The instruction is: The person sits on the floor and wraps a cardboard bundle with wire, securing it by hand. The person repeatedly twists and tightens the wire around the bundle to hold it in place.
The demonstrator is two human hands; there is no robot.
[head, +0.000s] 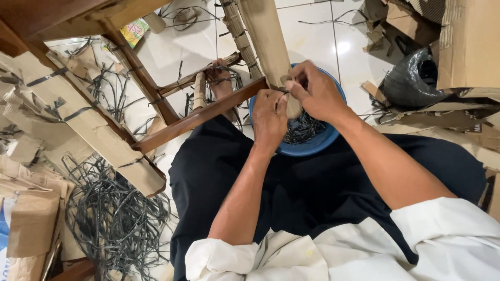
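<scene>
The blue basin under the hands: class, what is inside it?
Inside the blue basin lies a tangle of dark strips. The left hand, right hand and the cardboard-wrapped leg cover most of it, so the rest is hidden.

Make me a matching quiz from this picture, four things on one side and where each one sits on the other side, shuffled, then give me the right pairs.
Things:
1. blue basin
2. black bag
3. tangle of dark strips
4. cardboard-wrapped leg

Places:
A. on the floor at the lower left, beside the person's knee
B. gripped at its end by the left hand and right hand
C. under the hands, in front of the lap
D. at the upper right, among cardboard scraps

Pairs: 1-C, 2-D, 3-A, 4-B
</scene>
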